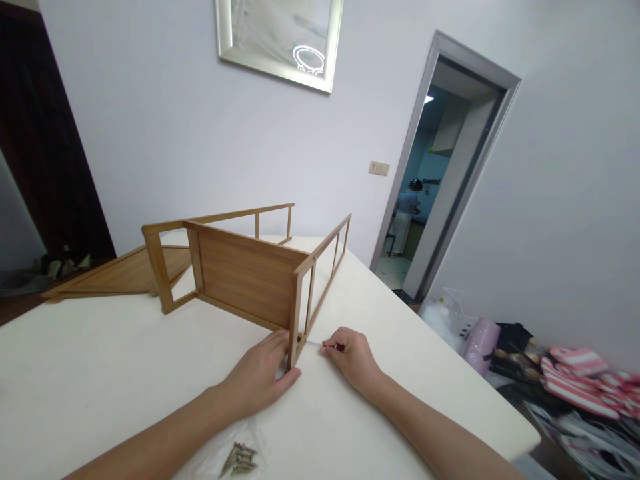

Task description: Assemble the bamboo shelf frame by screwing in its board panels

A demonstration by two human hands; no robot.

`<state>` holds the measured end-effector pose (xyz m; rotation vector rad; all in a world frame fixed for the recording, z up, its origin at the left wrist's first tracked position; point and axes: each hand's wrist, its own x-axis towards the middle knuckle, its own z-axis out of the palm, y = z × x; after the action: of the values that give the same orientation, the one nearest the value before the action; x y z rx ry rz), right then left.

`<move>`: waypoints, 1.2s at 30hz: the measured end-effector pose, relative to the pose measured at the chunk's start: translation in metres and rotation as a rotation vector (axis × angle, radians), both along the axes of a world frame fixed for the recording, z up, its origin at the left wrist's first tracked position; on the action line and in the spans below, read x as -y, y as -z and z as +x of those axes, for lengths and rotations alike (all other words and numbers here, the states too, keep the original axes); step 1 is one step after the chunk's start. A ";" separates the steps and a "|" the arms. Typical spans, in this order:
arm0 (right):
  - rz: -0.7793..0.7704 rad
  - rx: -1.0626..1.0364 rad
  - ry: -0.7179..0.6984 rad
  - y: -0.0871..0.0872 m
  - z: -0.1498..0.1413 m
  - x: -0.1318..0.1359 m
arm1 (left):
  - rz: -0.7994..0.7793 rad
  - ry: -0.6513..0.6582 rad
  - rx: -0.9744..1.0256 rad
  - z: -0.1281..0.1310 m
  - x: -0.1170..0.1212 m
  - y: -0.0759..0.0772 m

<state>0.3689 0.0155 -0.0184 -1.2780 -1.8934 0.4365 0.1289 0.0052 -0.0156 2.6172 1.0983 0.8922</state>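
Clasping the wooden frame (pixel 245 277) on the bench (pixel 125 360) at one lower corner is the left hand (pixel 260 370); the right hand (pixel 354 357) alongside pinches a thin rod (pixel 314 344). Toward the near edge, a bag (pixel 254 432) holds screws (pixel 243 458).

Left hand (pixel 260 370): bare; fingers (pixel 274 343) slender, thumb (pixel 289 381) beside them. Behind the fingers, left wrist (pixel 220 398) and left forearm (pixel 165 435) bare, smooth in outline, broadening gradually away from the fingers. Right hand (pixel 354 357): likewise bare; behind its fingers, right wrist (pixel 381 385) and right forearm (pixel 430 417) bare down to the view's lower edge. Fingernail detail: too small to tell.
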 end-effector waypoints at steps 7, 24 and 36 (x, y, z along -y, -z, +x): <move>0.253 0.180 -0.121 0.004 0.000 0.005 | -0.025 0.006 0.000 0.000 0.000 0.000; 0.046 0.102 -0.042 0.001 0.001 0.002 | -0.043 -0.014 -0.029 0.000 0.001 -0.001; -0.003 0.097 -0.080 -0.003 -0.001 0.002 | -0.047 -0.007 0.002 0.000 0.001 -0.001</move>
<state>0.3676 0.0133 -0.0154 -1.2485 -2.0314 0.4248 0.1289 0.0047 -0.0147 2.5758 1.1150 0.8596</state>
